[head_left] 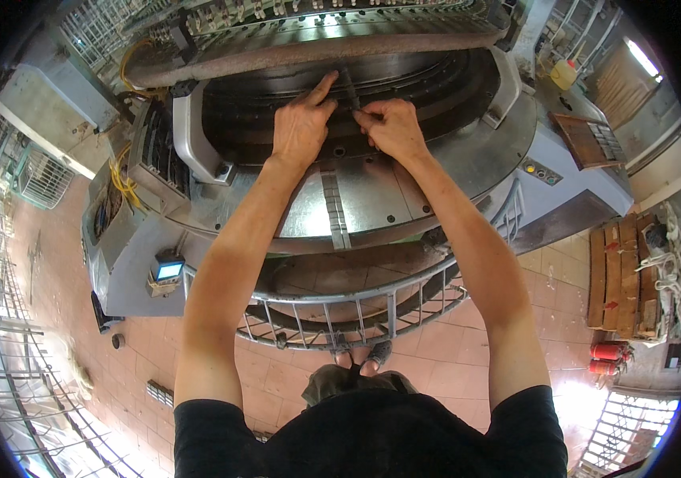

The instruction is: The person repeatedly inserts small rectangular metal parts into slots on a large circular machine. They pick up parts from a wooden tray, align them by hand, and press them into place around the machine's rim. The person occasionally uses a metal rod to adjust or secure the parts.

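Note:
Both arms reach forward into a large round machine that looks like a circular knitting machine, over its curved metal table (468, 179). My left hand (300, 123) is at the dark ring-shaped bed (253, 119), index finger stretched out and its tip against the bright inner metal wall (292, 74). Nothing shows in that hand. Just to its right, my right hand (394, 130) is closed in a pinch at the lower end of a thin upright strip or slot (349, 88). What lies between those fingertips is too small to make out. Below the hands, a segmented metal strip (332, 207) lies on the table.
A padded brown rim (316, 56) curves above the hands, between grey metal brackets (193, 131). A curved railing (324, 307) stands before my body. Left is a small lit screen (169, 271); right are push buttons (542, 173), wooden crates (619, 275) and red cylinders (610, 350).

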`<state>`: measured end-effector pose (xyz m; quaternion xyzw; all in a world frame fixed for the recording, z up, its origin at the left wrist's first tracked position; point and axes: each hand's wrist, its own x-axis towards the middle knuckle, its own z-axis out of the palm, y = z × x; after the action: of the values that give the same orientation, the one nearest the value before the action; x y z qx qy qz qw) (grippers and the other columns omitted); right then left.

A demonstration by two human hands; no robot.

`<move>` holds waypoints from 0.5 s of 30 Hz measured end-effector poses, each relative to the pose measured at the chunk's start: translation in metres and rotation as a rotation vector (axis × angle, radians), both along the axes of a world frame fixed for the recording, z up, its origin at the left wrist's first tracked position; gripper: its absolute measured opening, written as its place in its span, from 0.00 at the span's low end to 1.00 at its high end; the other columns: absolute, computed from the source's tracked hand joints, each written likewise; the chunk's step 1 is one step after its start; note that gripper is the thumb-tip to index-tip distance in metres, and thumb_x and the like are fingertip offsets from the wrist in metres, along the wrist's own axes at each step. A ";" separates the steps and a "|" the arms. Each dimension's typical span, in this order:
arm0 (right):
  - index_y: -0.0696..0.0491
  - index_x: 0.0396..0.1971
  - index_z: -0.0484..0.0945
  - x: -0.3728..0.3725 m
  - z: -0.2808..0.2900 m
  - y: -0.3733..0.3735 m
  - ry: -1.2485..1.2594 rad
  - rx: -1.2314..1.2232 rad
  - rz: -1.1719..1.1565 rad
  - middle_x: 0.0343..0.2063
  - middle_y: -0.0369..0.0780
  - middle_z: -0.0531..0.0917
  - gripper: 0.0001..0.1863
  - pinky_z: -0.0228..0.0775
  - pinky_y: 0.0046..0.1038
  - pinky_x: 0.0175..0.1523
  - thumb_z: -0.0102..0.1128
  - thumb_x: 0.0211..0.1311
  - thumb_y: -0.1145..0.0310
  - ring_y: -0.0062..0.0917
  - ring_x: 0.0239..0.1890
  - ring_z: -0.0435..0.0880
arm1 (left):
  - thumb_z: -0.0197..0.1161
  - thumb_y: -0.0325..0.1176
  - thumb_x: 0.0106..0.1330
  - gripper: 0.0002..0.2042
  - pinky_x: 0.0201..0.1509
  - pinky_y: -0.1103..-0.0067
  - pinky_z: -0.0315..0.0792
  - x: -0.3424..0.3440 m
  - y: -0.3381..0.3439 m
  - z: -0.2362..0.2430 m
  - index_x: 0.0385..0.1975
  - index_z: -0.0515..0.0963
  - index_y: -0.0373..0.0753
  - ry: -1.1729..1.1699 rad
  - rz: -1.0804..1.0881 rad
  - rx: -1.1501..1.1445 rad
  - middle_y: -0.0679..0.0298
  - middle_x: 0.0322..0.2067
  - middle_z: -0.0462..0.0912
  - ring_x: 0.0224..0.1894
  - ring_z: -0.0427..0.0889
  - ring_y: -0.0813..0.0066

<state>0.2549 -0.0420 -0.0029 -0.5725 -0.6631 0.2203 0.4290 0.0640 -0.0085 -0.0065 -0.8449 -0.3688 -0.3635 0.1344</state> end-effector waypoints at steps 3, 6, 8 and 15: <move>0.60 0.34 0.88 -0.001 0.001 0.000 -0.069 0.043 -0.014 0.19 0.47 0.85 0.12 0.78 0.33 0.37 0.66 0.62 0.65 0.33 0.23 0.87 | 0.61 0.15 0.47 0.16 0.46 0.67 0.83 0.000 0.000 0.001 0.36 0.85 0.38 0.007 -0.004 -0.017 0.72 0.67 0.73 0.46 0.87 0.60; 0.59 0.33 0.88 -0.001 0.001 -0.001 0.021 -0.031 -0.006 0.19 0.47 0.85 0.12 0.78 0.34 0.38 0.66 0.62 0.64 0.34 0.24 0.87 | 0.61 0.15 0.47 0.16 0.46 0.67 0.83 0.000 -0.001 0.001 0.36 0.85 0.38 0.009 -0.014 -0.020 0.72 0.67 0.73 0.47 0.87 0.60; 0.60 0.33 0.88 -0.001 0.001 -0.001 -0.024 0.010 -0.013 0.19 0.48 0.85 0.12 0.78 0.34 0.38 0.66 0.61 0.65 0.35 0.24 0.87 | 0.61 0.15 0.47 0.17 0.46 0.67 0.83 0.000 0.000 0.001 0.36 0.85 0.38 0.005 -0.024 -0.015 0.72 0.67 0.73 0.47 0.87 0.60; 0.59 0.32 0.88 0.000 -0.003 0.003 -0.019 0.035 -0.019 0.21 0.49 0.85 0.12 0.78 0.35 0.40 0.67 0.59 0.65 0.39 0.26 0.87 | 0.61 0.15 0.46 0.17 0.46 0.67 0.83 0.000 0.001 0.000 0.36 0.85 0.37 0.007 -0.026 -0.009 0.72 0.67 0.73 0.46 0.87 0.60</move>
<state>0.2551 -0.0392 -0.0054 -0.5732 -0.6655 0.1992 0.4346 0.0645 -0.0073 -0.0063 -0.8514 -0.3591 -0.3606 0.1270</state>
